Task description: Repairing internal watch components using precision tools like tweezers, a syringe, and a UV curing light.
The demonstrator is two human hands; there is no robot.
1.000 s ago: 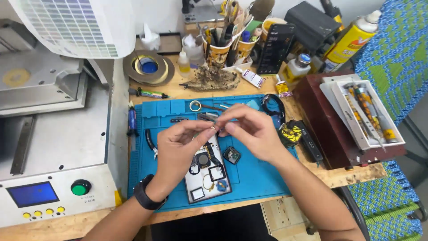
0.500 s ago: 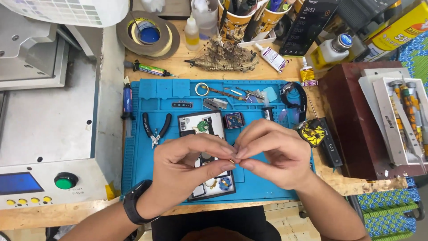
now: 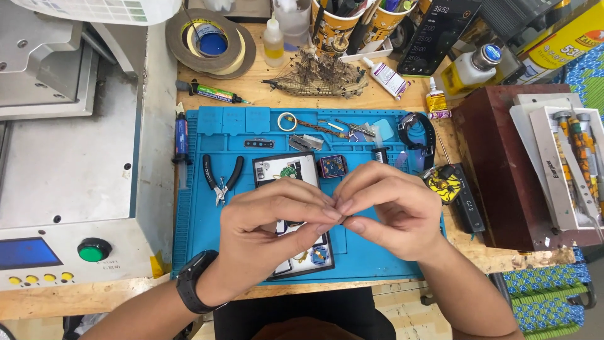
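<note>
My left hand [image 3: 270, 233] and my right hand [image 3: 393, 211] meet at the fingertips above the blue work mat [image 3: 189, 214]. Both pinch a tiny part that the fingers almost hide. Beneath them lies an opened dark device [image 3: 283, 171] with small components showing; my left hand covers its lower half. A small square watch body [image 3: 332, 166] sits just beyond my fingertips. I wear a black wristwatch [image 3: 192, 289] on my left wrist.
Black pliers [image 3: 220, 179], a tape ring [image 3: 286, 121], tweezers [image 3: 352, 129] and a watch strap [image 3: 418, 129] lie on the mat. A grey machine [image 3: 69, 164] with a green button [image 3: 94, 250] stands left. A red-brown box [image 3: 503, 164] holding a screwdriver tray [image 3: 566, 164] stands right.
Both hands have come nearer to me along the mat, fingertips still pinched together. The view has tilted downward, so the back of the bench has slid out of sight.
</note>
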